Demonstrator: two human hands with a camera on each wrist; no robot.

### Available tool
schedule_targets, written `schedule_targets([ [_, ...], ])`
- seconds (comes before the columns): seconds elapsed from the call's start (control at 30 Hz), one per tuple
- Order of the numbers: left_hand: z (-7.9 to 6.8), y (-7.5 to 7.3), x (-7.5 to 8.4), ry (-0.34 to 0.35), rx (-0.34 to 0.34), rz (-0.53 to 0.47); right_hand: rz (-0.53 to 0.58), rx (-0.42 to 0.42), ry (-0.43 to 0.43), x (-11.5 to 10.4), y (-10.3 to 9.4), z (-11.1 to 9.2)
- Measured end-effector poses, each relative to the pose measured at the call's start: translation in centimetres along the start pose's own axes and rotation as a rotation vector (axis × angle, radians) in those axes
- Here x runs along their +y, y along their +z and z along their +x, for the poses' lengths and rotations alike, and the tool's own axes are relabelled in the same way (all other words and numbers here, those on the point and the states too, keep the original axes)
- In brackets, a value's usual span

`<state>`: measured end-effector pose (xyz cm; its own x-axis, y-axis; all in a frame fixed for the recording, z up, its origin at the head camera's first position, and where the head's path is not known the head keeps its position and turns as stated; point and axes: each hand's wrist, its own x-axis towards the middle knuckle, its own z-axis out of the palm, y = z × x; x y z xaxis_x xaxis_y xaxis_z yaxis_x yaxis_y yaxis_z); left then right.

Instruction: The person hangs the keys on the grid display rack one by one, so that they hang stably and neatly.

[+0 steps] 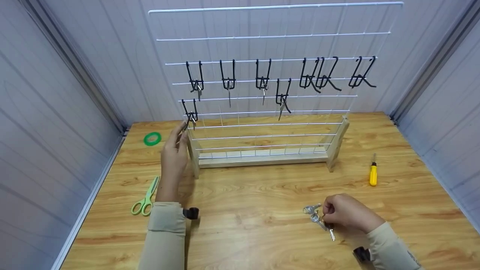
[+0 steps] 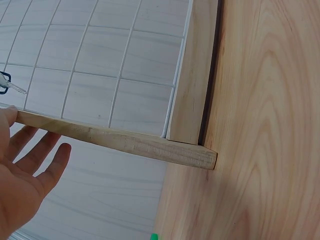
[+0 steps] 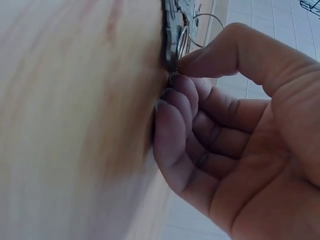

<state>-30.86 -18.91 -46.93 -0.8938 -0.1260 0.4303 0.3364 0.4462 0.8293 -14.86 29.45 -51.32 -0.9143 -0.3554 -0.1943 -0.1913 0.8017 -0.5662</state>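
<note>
Silver metal keys [image 1: 316, 219], some on thin rings, lie loosely clustered at the lower right of the frame; the right hand [image 1: 348, 212], fingers curled, pinches at one. Left of centre, the left hand [image 1: 174, 150], fingers spread, touches the pale wooden stand [image 1: 262, 161] of a white wire grid [image 1: 275, 7]. The surface [image 1: 243, 225] is yellow-brown wood grain, enclosed by pale ribbed walls [image 1: 48, 112]

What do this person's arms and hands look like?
The left sleeve and the right sleeve are both beige, each bearing a small black attachment. The left hand and the right hand are bare.
</note>
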Motion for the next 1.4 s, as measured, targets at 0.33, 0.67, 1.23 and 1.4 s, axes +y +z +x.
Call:
schedule_targets([
  [0.33, 0.1, -0.1, 0.0, -0.003, -0.004, 0.006, 0.060, -0.034, -0.034, 1.2, -0.7, 0.1],
  [0.67, 0.1, -0.1, 0.2, -0.005, -0.003, 0.001, 0.185, -0.040, -0.016, 2.3, -1.2, 0.0],
  [1.23, 0.0, -0.1, 0.2, 0.001, -0.005, -0.010, 0.370, -0.036, 0.035, 2.4, -0.8, 0.1],
  [1.4, 0.0, -0.2, 0.2, -0.001, -0.006, -0.009, 0.425, 0.012, 0.052, 2.0, -0.9, 0.0],
])
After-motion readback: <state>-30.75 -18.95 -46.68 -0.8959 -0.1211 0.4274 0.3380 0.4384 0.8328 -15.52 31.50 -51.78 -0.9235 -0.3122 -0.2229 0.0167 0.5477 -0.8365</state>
